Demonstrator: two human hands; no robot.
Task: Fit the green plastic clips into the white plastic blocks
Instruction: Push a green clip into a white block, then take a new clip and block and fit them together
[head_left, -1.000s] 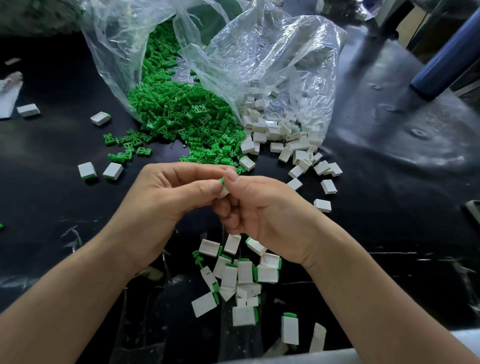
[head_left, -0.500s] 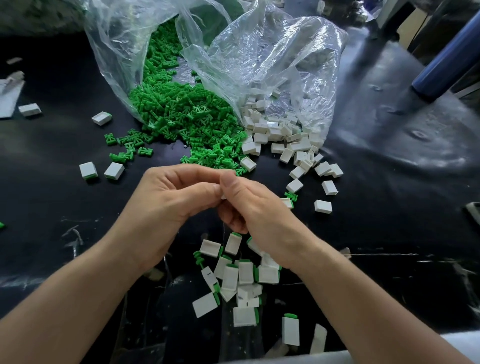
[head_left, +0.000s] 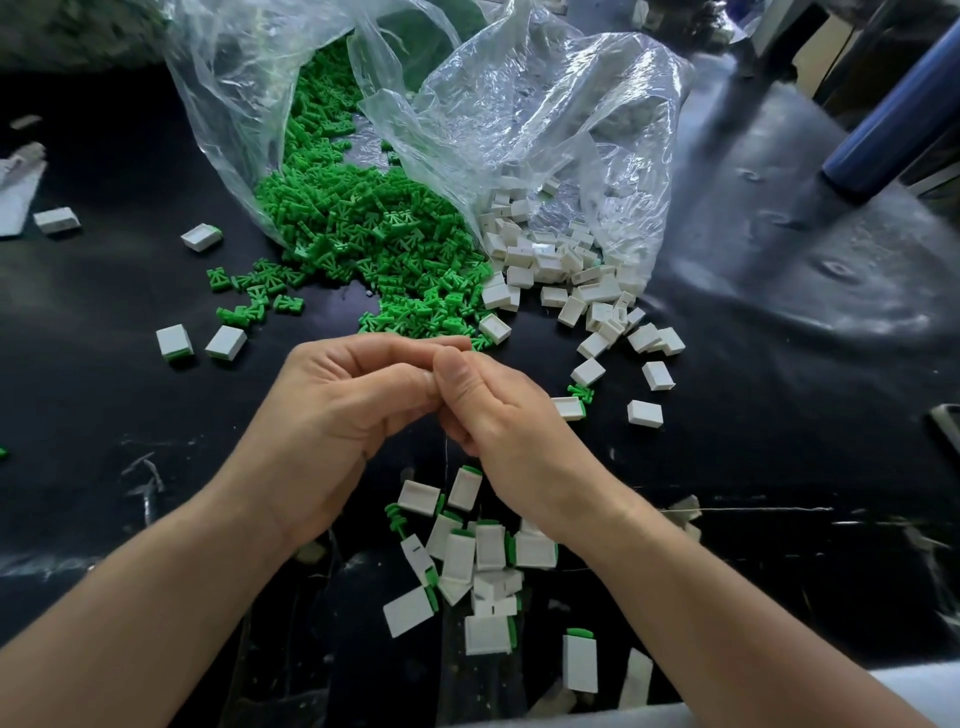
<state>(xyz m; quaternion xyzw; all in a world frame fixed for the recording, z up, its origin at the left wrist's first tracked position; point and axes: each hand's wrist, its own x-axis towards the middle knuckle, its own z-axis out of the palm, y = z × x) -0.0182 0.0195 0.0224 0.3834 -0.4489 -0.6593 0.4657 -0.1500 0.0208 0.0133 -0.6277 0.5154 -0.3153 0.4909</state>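
My left hand and my right hand meet fingertip to fingertip above the black table, fingers curled together. The small white block with its green clip that they pinch is hidden behind the thumbs. A heap of loose green clips spills from a clear plastic bag just beyond the hands. Loose white blocks spill from the bag's right side. Below my wrists lies a pile of white blocks with green clips fitted.
The crumpled clear bag fills the back centre. Two fitted blocks lie left of my hands, and a block beside a loose clip lies to their right. A blue cylinder slants at the far right.
A second ago a white block with a green tip showed between my fingertips; my right thumb has closed over it, and both hands have pressed closer together.
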